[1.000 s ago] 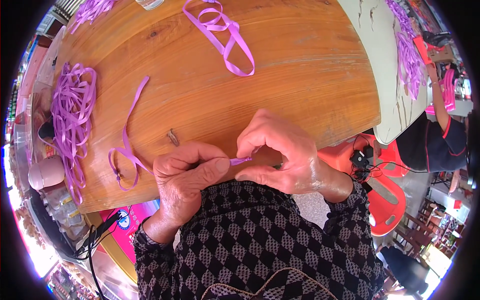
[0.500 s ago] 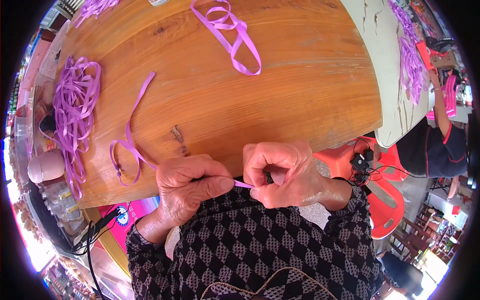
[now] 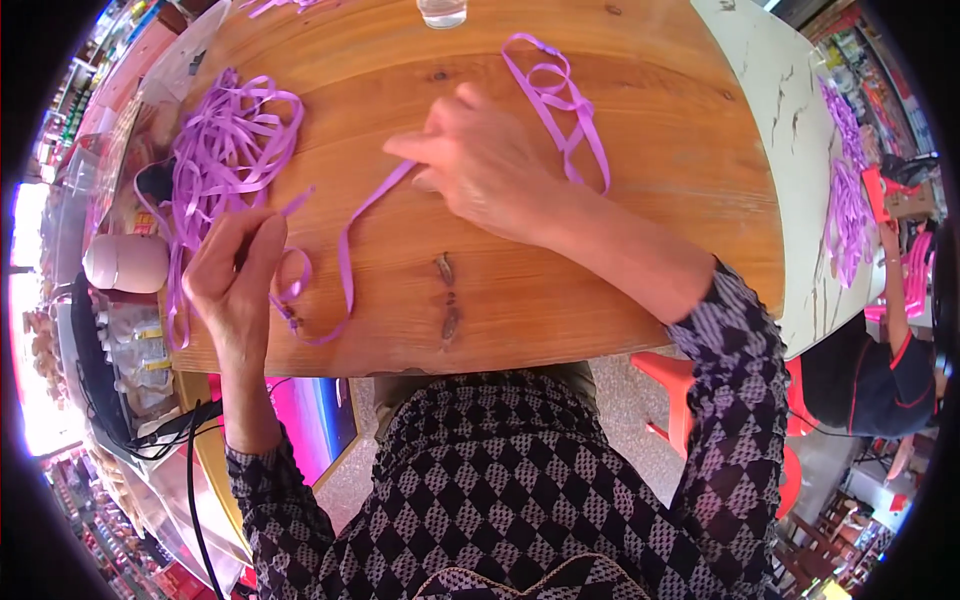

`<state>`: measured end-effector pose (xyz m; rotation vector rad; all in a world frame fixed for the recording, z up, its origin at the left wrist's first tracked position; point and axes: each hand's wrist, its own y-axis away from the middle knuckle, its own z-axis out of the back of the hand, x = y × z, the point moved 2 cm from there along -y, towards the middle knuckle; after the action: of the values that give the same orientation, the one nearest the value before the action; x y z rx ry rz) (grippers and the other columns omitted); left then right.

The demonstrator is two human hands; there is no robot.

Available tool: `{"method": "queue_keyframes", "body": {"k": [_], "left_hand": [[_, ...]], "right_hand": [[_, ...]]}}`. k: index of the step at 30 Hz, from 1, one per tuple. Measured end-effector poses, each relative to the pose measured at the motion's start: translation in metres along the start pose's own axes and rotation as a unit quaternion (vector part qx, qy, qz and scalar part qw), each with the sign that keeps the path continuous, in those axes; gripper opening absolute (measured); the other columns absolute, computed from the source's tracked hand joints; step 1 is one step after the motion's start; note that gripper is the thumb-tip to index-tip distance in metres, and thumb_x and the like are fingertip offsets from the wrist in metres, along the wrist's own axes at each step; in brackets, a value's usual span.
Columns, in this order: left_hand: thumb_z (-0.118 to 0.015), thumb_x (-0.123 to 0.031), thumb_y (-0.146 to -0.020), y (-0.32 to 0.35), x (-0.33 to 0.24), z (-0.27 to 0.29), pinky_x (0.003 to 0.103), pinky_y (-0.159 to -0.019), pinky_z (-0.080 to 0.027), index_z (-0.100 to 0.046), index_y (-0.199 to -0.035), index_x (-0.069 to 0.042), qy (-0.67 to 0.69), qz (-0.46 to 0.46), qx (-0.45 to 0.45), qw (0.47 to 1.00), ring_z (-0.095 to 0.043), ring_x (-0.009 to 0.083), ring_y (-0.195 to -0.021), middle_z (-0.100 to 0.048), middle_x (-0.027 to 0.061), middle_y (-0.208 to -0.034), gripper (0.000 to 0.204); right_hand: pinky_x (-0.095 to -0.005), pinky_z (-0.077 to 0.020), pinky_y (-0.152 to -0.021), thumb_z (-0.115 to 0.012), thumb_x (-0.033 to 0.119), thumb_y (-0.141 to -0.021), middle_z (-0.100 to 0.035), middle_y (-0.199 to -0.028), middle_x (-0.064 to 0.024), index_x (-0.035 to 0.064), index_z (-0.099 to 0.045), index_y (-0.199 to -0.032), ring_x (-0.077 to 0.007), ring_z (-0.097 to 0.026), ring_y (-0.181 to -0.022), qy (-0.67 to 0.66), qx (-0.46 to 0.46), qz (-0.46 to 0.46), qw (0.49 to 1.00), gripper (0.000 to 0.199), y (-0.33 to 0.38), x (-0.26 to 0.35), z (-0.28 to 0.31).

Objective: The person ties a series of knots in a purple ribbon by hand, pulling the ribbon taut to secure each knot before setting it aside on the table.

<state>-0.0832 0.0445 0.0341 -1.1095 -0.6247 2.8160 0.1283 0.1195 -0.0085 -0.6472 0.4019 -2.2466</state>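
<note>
My right hand (image 3: 475,165), a little blurred, is over the middle of the wooden table with a narrow purple ribbon (image 3: 347,250) pinched in its fingers. From there the ribbon runs down and left across the wood to a curl with a small dark fitting (image 3: 292,322). My left hand (image 3: 235,265) is closed thumb to finger near the table's left side. A short purple end sticks out past its fingertips, beside the curl. Beyond my right forearm lies a separate looped purple ribbon (image 3: 590,130).
A heap of purple ribbons (image 3: 225,150) lies at the left, by a pink rounded object (image 3: 125,263). A clear glass (image 3: 442,12) stands at the far edge. On the marbled white table (image 3: 800,110) are more ribbons (image 3: 848,210). Another person's arm (image 3: 893,285) and red stools (image 3: 672,385) are at right.
My hands have parted from in front of my body. The right went up over the table, drawing the ribbon along; the left went left toward the heap. The view has shifted too.
</note>
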Motion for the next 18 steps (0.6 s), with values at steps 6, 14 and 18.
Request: {"method": "queue_keyframes", "body": {"k": [6,14,18], "left_hand": [[-0.067,-0.014,-0.069,-0.004,-0.017,-0.025,0.039,-0.085,-0.038,-0.056,-0.106,-0.004,-0.259,-0.221,-0.038,0.939,-0.048,0.0303,-0.103,-0.054,0.0121,-0.112,0.04],[-0.065,-0.011,-0.075,0.018,-0.026,-0.072,0.029,-0.071,-0.044,-0.059,-0.094,0.001,0.213,0.015,0.231,0.949,-0.055,0.0181,-0.079,-0.06,0.0091,-0.087,0.023],[-0.063,-0.012,-0.08,0.02,-0.037,-0.051,0.017,-0.045,-0.03,-0.062,-0.082,0.001,0.376,0.257,0.336,0.824,-0.041,0.0033,-0.048,-0.058,0.0014,-0.069,0.013]], "right_hand": [[-0.0376,-0.0421,-0.065,-0.051,-0.009,-0.063,-0.053,-0.074,-0.011,0.0025,-0.055,-0.074,-0.0278,-0.048,-0.077,0.025,-0.025,0.047,0.998,0.017,-0.013,-0.005,-0.017],[-0.0292,-0.0438,-0.061,-0.058,-0.004,-0.073,-0.055,-0.07,-0.0105,0.0001,-0.052,-0.076,-0.0212,-0.054,-0.068,-0.246,0.046,-0.158,0.955,0.007,0.042,0.011,0.057],[-0.0291,-0.0434,-0.061,-0.061,-0.003,-0.073,-0.055,-0.071,-0.0084,0.0016,-0.055,-0.079,-0.0208,-0.054,-0.069,-0.069,-0.051,-0.121,0.989,0.01,0.067,-0.008,0.08]]}}
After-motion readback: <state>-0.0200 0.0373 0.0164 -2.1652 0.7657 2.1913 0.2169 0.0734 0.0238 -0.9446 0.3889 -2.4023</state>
